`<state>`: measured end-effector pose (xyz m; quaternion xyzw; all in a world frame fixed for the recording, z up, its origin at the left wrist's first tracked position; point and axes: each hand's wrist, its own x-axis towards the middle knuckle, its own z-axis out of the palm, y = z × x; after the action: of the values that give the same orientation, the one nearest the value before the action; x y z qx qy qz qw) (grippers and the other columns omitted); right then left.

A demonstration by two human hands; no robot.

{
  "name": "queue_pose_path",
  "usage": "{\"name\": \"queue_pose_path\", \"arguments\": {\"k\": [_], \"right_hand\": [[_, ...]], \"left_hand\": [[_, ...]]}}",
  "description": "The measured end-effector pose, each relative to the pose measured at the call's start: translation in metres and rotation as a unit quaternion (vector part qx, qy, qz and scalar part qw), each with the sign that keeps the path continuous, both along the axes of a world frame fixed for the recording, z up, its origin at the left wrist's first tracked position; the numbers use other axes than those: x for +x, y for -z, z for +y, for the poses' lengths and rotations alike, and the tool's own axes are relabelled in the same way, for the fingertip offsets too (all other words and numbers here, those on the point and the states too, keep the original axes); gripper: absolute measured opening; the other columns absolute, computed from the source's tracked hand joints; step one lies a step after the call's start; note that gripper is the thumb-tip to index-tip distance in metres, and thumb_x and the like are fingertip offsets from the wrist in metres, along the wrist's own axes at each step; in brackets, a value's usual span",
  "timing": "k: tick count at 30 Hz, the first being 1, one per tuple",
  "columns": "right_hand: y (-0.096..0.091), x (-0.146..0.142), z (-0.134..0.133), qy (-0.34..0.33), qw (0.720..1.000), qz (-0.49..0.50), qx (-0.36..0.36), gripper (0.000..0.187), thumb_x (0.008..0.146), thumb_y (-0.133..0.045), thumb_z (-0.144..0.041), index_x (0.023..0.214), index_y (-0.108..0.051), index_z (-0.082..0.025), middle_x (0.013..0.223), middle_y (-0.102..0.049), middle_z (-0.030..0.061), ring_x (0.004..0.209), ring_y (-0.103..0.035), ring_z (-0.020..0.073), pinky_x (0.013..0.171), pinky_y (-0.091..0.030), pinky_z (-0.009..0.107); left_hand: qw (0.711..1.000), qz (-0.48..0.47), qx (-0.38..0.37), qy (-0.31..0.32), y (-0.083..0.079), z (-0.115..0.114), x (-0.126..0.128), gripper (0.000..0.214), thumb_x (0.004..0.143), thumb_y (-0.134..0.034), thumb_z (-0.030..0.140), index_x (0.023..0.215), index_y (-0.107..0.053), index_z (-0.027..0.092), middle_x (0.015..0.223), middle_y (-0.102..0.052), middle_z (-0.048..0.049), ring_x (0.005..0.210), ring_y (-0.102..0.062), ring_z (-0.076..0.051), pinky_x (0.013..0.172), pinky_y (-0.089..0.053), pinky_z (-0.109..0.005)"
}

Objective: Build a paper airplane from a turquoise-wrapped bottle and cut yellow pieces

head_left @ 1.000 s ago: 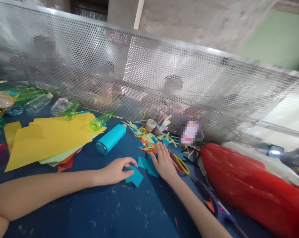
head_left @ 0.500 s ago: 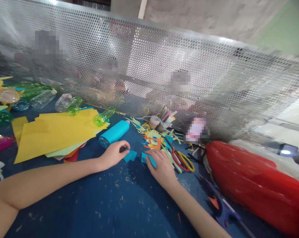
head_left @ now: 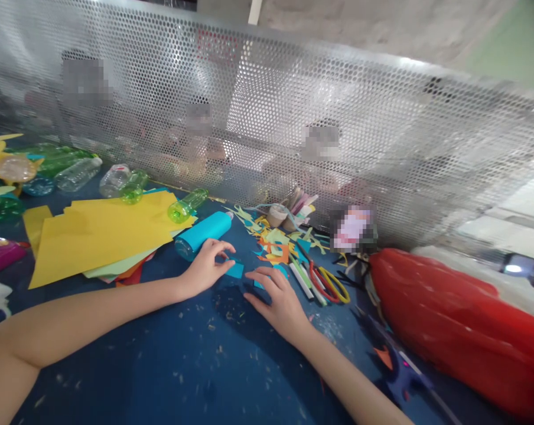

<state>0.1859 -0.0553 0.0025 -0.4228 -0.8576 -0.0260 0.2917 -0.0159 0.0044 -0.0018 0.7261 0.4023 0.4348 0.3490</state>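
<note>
A small blue paper piece [head_left: 235, 270] is pinched between the thumb and fingers of my left hand [head_left: 207, 268], just in front of a plastic bottle wrapped in blue paper [head_left: 205, 233]. To its right, my right hand [head_left: 278, 298] has its fingers apart and holds nothing. Under those fingers lies another blue paper piece [head_left: 258, 284], mostly covered by the hand. Beyond my right hand are coloured paper scraps [head_left: 273, 252], scissors with red and yellow handles [head_left: 333, 286] and several glue sticks [head_left: 301, 280].
Yellow paper sheets [head_left: 103, 233] lie left, with a green bottle [head_left: 188, 205] at their edge and more bottles behind. A perforated metal screen [head_left: 258, 118] bounds the blue table [head_left: 160, 366]. A glue gun [head_left: 404, 375] and a red bag [head_left: 453, 319] sit right.
My right hand has let go of its blue paper piece and spread its fingers, shifting slightly left. My left hand still pinches its piece, now turned flatter and a little higher.
</note>
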Motion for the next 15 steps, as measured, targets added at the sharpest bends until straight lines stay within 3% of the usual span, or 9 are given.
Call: {"name": "queue_pose_path", "arguments": {"k": [6,15], "right_hand": [[0.000,-0.002,0.001,0.006,1.000,-0.019,-0.016,0.040,0.084,-0.055,-0.026,0.123,-0.049,-0.028,0.119,-0.056,0.0075,0.108,-0.053,0.0230,0.089,-0.047,0.041],[0.003,-0.003,0.002,-0.009,1.000,0.012,-0.008,0.021,0.085,-0.051,-0.019,0.104,-0.060,-0.023,0.106,-0.062,0.0074,0.097,-0.058,0.0206,0.083,-0.050,0.036]], "left_hand": [[0.999,0.010,0.004,0.048,-0.002,-0.010,0.008,0.016,0.080,-0.055,0.022,0.096,-0.057,0.022,0.103,-0.043,-0.0050,0.097,-0.051,-0.017,0.072,-0.055,-0.026],[0.997,0.007,0.005,0.081,0.009,-0.002,0.011,0.015,0.078,-0.059,0.025,0.092,-0.058,0.019,0.096,-0.056,-0.0045,0.094,-0.056,-0.018,0.088,-0.046,-0.033]]}}
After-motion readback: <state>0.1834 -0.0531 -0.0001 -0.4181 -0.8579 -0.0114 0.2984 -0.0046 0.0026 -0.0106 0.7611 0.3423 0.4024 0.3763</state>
